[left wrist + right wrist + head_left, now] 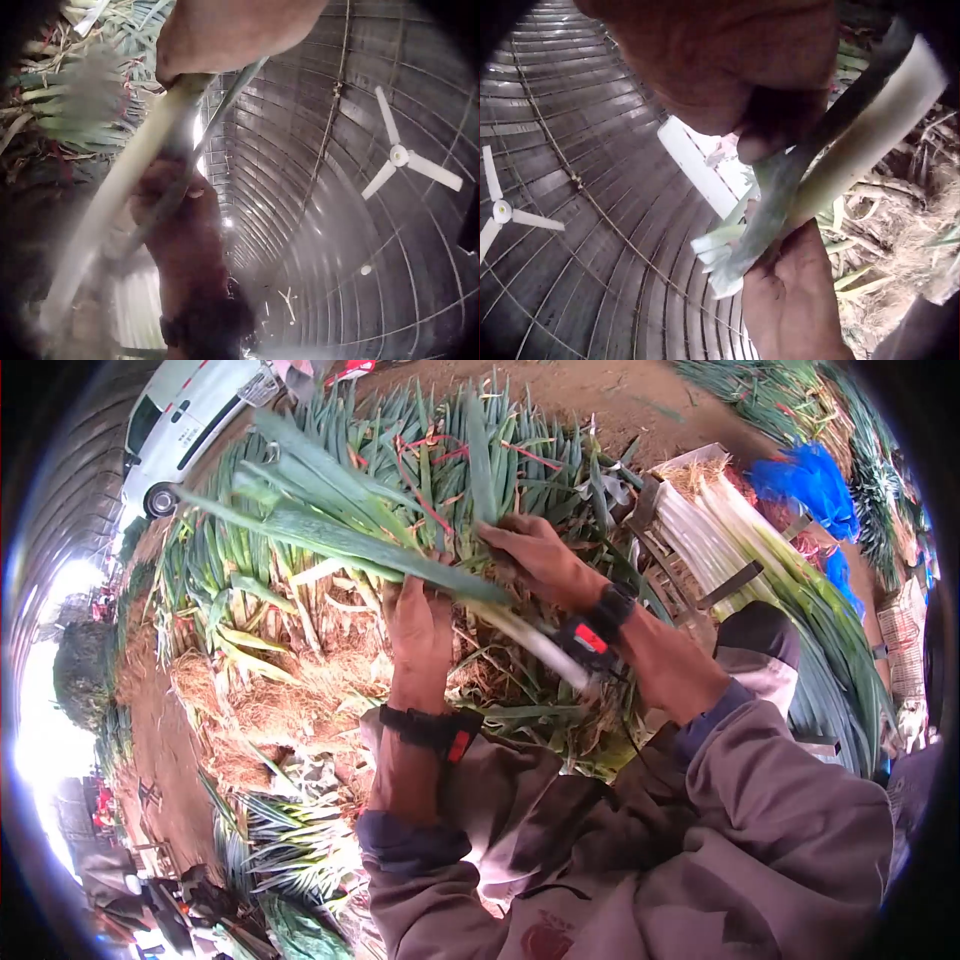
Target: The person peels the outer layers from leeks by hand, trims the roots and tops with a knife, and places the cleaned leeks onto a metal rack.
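A large green onion with broad green leaves (340, 540) and a white stalk (540, 645) lies slantwise across both hands in the head view. The left hand (418, 630) grips it from below where leaves meet stalk. Just to the right, the right hand (545, 560) pinches one green leaf (480, 460) that stands up from its fingers. In the left wrist view the pale stalk (112, 187) runs down from the left hand (240, 34), with the right hand (176, 195) behind it. The right wrist view has the right hand (727, 67) above the stalk (870, 135) and the left hand (795, 285) beneath.
Rows of upright green onions (430, 470) with red ties stand beyond the hands, dry roots (250, 730) nearer. A bundle of long white stalks (715, 530) lies on a rack at right. Blue netting (815, 490), a white van (190, 420) and ceiling fans (399, 155) also show.
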### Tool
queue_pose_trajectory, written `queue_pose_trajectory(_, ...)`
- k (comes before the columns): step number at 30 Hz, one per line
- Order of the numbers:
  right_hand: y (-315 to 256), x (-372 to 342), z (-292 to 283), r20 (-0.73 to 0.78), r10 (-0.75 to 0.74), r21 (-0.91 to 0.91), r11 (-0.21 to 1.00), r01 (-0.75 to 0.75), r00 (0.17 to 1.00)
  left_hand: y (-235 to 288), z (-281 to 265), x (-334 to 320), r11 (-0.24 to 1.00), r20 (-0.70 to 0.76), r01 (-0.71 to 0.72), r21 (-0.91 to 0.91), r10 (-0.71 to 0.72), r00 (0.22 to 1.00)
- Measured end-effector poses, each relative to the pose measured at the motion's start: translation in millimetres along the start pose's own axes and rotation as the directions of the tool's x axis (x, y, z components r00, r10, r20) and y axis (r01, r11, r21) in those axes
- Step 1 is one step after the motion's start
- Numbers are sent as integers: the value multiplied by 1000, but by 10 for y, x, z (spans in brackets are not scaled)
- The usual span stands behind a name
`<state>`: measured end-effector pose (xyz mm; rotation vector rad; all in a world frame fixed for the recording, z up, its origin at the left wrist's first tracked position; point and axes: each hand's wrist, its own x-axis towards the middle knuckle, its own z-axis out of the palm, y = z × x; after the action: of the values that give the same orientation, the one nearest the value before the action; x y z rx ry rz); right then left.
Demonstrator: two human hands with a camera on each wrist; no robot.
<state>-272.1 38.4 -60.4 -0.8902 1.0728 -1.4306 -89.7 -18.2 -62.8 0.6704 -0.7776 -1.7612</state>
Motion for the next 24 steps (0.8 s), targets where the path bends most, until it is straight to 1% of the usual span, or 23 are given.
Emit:
queue_pose_trajectory(2, 249, -40, -172, 9, -89, -97, 991, 90, 996, -21, -75, 46, 996, 153, -9, -92, 23, 988)
queue_pose_trajectory(3, 516, -4, -471, 143, -457, -587, 675, 447, 878, 42, 39, -42, 998, -114, -63, -19, 61, 992)
queue_pose_trajectory(4, 816, -122, -761, 113, -431, -696, 609, 381, 895, 108, -200, 27, 999, -123, -50, -13, 48, 991)
queue_pose_trajectory(5, 1108, -239, -1046, 83, -403, -791, 530, 306, 911, 274, -590, 217, 962, -90, -179, 207, 201, 975)
queue_pose_trajectory(6, 1451, -373, -1421, -34, -221, -808, 579, 103, 975, 483, -640, 252, 943, -114, -257, 212, 285, 952)
queue_pose_trajectory(7, 1794, -509, -1792, -149, -28, -812, 574, -106, 988, 699, -682, 278, 917, -137, -332, 222, 366, 920)
queue_pose_trajectory(8, 2149, -693, -2023, -140, -42, -955, 268, -124, 989, 967, -557, 178, 938, -243, -344, 40, 343, 907)
queue_pose_trajectory(9, 1942, -862, -1813, -219, 242, -966, 87, -245, 945, 1080, -672, 238, 911, -187, -411, -24, 400, 898)
queue_pose_trajectory(10, 1716, -1009, -1609, -322, 485, -946, -129, -298, 813, 1158, -683, 242, 905, -189, -424, -14, 414, 890)
queue_pose_trajectory(11, 1751, -1073, -1436, -167, 387, -986, -84, -146, 907, 1216, -685, 223, 900, -209, -433, -57, 413, 886)
queue_pose_trajectory(12, 1774, -1111, -1316, -15, 273, -998, -60, 1, 962, 1229, -661, 233, 895, -222, -433, -107, 403, 888)
queue_pose_trajectory(13, 2114, -979, -1298, 227, -59, -972, 46, 230, 972, 1167, -879, 357, 900, -150, -404, -163, 382, 912)
queue_pose_trajectory(14, 1674, -871, -789, 138, -140, -869, 458, 188, 980, 1065, -1012, 384, 902, 133, -309, -300, 360, 923)
queue_pose_trajectory(15, 1255, -719, -429, 137, 254, -783, 620, -53, 957, 958, -1145, 419, 917, 405, -157, -367, 309, 860)
queue_pose_trajectory(16, 1309, -496, -275, 292, 39, -706, 682, 189, 956, 843, -889, 294, 937, 269, -172, -304, 257, 928)
queue_pose_trajectory(17, 906, -457, 34, 187, -58, -522, 840, 149, 981, 725, -624, 169, 957, 127, -165, -240, 199, 972)
queue_pose_trajectory(18, 663, -451, 248, 135, -93, -18, 995, 96, 986, 614, -265, 1, 974, -156, -180, -136, 159, 975)
queue_pose_trajectory(19, 289, -444, 383, 113, -101, 155, 984, 83, 988, 509, -94, -69, 985, -87, -89, -145, 77, 993)
queue_pose_trajectory(20, 300, -262, 502, 53, -99, 430, 900, 67, 994, 395, -217, 4, 986, 76, 16, -168, -3, 997)
queue_pose_trajectory(21, 293, -116, 607, -2, -158, 538, 832, 134, 987, 285, -340, 70, 980, 237, 123, -159, -83, 968)
queue_pose_trajectory(22, 256, -42, 678, -46, -223, 636, 745, 201, 974, 144, -536, 234, 963, 479, 226, -148, -130, 868)
queue_pose_trajectory(23, 187, -49, 686, -58, -203, 685, 705, 187, 977, 59, -328, 155, 989, 302, 146, -33, -130, 944)
queue_pose_trajectory(24, 137, -61, 656, -60, -184, 735, 656, 168, 981, -25, -131, 76, 988, 113, 113, 105, -125, 986)
